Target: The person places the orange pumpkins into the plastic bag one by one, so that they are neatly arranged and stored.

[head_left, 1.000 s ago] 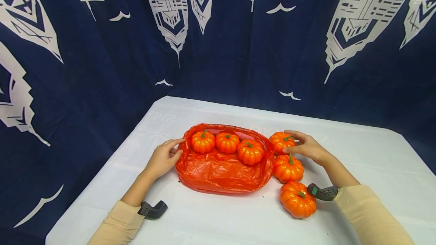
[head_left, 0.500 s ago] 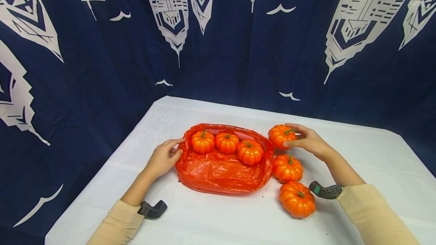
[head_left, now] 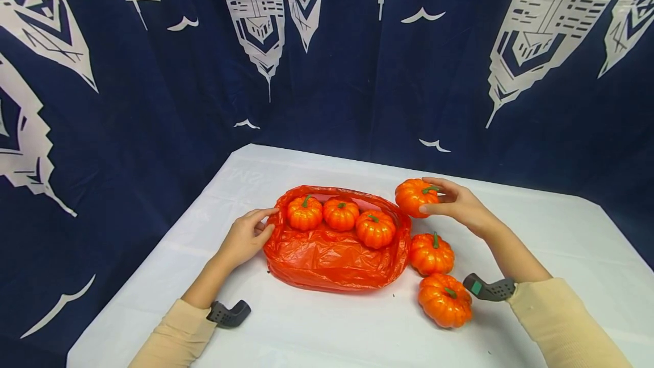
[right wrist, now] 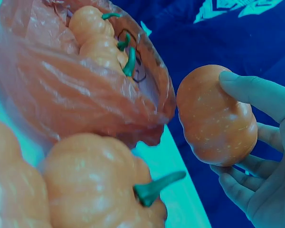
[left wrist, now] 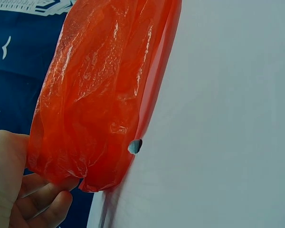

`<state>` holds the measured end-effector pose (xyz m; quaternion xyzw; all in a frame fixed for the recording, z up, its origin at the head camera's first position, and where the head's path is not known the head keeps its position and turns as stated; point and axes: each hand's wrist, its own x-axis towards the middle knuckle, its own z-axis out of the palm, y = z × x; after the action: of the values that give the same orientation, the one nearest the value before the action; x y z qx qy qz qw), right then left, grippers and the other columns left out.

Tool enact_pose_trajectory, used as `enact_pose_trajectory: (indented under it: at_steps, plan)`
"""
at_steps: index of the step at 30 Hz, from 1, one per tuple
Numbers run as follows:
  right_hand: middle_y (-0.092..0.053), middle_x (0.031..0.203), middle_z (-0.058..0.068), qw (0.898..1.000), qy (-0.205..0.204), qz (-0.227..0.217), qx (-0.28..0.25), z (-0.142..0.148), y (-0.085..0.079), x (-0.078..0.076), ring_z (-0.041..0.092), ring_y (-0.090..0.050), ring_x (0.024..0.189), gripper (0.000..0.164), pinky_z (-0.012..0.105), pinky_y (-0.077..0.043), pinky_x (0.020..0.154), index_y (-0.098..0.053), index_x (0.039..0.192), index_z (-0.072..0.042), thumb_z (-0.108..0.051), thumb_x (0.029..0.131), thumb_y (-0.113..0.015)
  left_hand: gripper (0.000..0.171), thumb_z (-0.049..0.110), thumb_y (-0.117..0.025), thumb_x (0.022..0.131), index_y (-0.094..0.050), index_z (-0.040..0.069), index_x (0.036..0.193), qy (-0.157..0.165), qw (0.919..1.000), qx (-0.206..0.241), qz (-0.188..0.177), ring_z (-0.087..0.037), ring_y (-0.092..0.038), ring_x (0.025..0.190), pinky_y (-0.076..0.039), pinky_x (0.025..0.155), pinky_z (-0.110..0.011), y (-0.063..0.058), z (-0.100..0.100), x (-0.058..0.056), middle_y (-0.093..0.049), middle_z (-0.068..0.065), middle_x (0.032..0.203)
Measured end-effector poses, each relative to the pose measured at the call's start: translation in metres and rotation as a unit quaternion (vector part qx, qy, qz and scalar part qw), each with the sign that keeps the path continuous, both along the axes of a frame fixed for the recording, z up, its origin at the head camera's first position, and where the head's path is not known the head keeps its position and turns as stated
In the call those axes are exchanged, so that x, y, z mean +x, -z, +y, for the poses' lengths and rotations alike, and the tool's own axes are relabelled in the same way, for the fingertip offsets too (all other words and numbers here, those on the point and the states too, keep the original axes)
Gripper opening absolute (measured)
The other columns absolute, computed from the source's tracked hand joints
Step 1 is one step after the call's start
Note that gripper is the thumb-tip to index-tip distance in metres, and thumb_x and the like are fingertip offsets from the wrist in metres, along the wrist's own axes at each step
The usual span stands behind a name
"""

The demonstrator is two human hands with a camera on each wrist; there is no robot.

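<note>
A red plastic bag [head_left: 332,263] lies spread on the table with its mouth wide, and three orange toy pumpkins [head_left: 305,213] sit along its far side. My left hand [head_left: 247,240] holds the bag's left rim; in the left wrist view the thumb and curled fingers [left wrist: 40,204] are at the bag's edge. With thumb and fingers my right hand [head_left: 457,206] grips another pumpkin [right wrist: 216,116], raised beside the bag's back right rim. Two more pumpkins stand to the right of the bag, the nearer pumpkin [head_left: 445,301] and the farther pumpkin [head_left: 431,254].
The white-covered table [head_left: 317,334] extends round the bag. Behind it hangs a dark blue curtain [head_left: 332,107] with white building and bird prints. Dark devices [head_left: 230,314] are worn at both wrists.
My right hand has lifted its pumpkin off the table and moved it up and slightly left toward the bag's back right rim. The left hand and bag have stayed put.
</note>
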<state>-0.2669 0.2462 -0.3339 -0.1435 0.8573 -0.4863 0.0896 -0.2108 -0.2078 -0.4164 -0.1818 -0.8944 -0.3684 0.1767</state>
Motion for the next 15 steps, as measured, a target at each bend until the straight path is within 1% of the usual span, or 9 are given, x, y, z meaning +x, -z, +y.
enact_pose_trajectory:
  at_steps: [4,6,9,15]
  plan:
    - [-0.049,0.136,0.023,1.000,-0.013,0.009,-0.009,-0.009,-0.005,0.001,0.032,-0.057,0.111,0.072,0.037,-0.051,0.091,-0.037,0.149,-0.005,-0.023,0.088,-0.071,0.038,0.005,-0.067,0.089,-0.064,0.005,0.127,0.002,1.0000,0.000,0.002,-0.020,-0.065,0.079,-0.057,0.073,-0.035,0.000,0.000,0.000,-0.065,-0.015,0.119]
    - [-0.050,0.134,0.023,1.000,-0.021,0.010,-0.019,-0.014,-0.006,0.002,0.031,-0.058,0.109,0.071,0.032,-0.052,0.088,-0.037,0.148,-0.004,-0.021,0.088,-0.072,0.038,0.005,-0.067,0.089,-0.064,0.005,0.127,0.003,1.0000,0.002,0.003,-0.019,-0.064,0.079,-0.057,0.073,-0.035,0.000,0.000,0.000,-0.065,-0.015,0.118]
    - [-0.051,0.133,0.022,0.999,-0.030,0.011,-0.028,-0.022,-0.007,0.002,0.029,-0.060,0.107,0.070,0.030,-0.053,0.086,-0.039,0.147,-0.004,-0.020,0.087,-0.073,0.037,0.005,-0.067,0.089,-0.064,0.004,0.126,0.005,1.0000,0.003,0.003,-0.019,-0.064,0.079,-0.057,0.073,-0.034,0.000,0.000,0.000,-0.065,-0.015,0.118]
    - [-0.053,0.132,0.021,0.998,-0.045,0.017,-0.034,-0.039,-0.009,0.006,0.032,-0.059,0.108,0.070,0.033,-0.054,0.086,-0.041,0.145,-0.004,-0.019,0.086,-0.074,0.038,0.004,-0.067,0.089,-0.064,0.004,0.126,0.005,1.0000,0.005,0.000,-0.019,-0.064,0.079,-0.057,0.073,-0.034,-0.001,0.000,0.000,-0.065,-0.015,0.119]
